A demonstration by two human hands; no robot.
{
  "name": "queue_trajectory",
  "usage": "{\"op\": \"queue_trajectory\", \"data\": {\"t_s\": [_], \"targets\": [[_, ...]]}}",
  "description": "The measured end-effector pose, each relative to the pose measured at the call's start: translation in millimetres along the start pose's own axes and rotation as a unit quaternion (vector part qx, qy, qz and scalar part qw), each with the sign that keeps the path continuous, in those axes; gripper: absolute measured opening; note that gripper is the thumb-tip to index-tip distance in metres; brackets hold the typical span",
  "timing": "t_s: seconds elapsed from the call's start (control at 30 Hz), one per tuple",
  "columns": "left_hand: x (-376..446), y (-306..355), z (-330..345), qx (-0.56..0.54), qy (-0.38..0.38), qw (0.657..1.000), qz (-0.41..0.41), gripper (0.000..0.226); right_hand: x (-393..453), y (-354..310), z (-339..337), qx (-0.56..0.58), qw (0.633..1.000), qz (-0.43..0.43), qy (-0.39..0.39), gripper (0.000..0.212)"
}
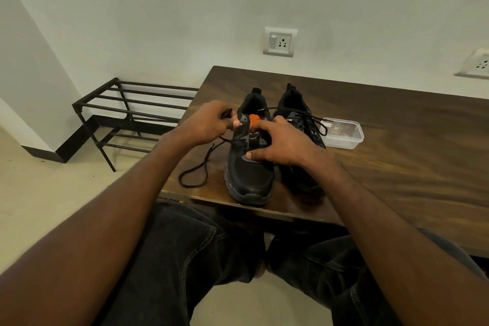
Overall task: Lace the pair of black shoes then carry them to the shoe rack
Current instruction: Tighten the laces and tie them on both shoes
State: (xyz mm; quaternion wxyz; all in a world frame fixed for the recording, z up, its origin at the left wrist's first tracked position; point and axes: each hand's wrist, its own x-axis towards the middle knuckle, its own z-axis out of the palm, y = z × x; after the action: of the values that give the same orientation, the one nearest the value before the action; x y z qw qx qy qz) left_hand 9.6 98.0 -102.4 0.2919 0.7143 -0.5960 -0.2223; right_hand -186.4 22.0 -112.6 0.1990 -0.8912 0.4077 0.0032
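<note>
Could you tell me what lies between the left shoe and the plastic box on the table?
The right shoe stands between the left shoe and the box, as the head view shows.

Left hand [209, 124] pinches lace [197, 169] (right hand [285, 144] steadies shoe [248, 167]).
</note>
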Motion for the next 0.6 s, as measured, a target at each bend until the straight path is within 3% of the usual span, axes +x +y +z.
{"op": "queue_trajectory", "data": {"t_s": [0.13, 0.27, 0.33, 0.4, 0.47, 0.53, 0.6], "targets": [[-4.4, 0.1, 5.2, 0.026, -0.074, 0.997, -0.004, 0.01, -0.4, -0.2, 0.1, -0.001, 1.0, -0.001, -0.001, 0.081], [-3.5, 5.5, 2.9, 0.035, -0.022, 0.999, 0.025, 0.014, -1.4, -1.6, -0.8, -0.002, 1.0, 0.004, 0.0, 0.082], [-3.4, 7.5, -4.8, -0.092, 0.066, 0.993, 0.034, 0.019, -2.7, -1.9, -2.8, 0.0, 1.0, 0.004, -0.004, 0.083], [-1.1, 3.9, -13.7, -0.238, 0.139, 0.961, 0.027, 0.02, -3.8, -2.4, -4.8, 0.002, 1.0, 0.001, -0.005, 0.083], [-0.3, 0.4, -14.2, -0.283, 0.141, 0.949, 0.002, 0.015, -3.9, -2.5, -6.0, 0.0, 1.0, -0.001, -0.004, 0.082], [-1.5, -2.7, -9.5, -0.231, 0.099, 0.968, -0.018, 0.013, -3.4, -4.3, -6.3, -0.003, 1.0, -0.002, -0.006, 0.082], [-3.4, -3.8, -2.6, -0.104, 0.027, 0.994, -0.004, 0.02, -2.5, -5.0, -5.2, -0.007, 1.0, 0.001, -0.005, 0.082]]}}
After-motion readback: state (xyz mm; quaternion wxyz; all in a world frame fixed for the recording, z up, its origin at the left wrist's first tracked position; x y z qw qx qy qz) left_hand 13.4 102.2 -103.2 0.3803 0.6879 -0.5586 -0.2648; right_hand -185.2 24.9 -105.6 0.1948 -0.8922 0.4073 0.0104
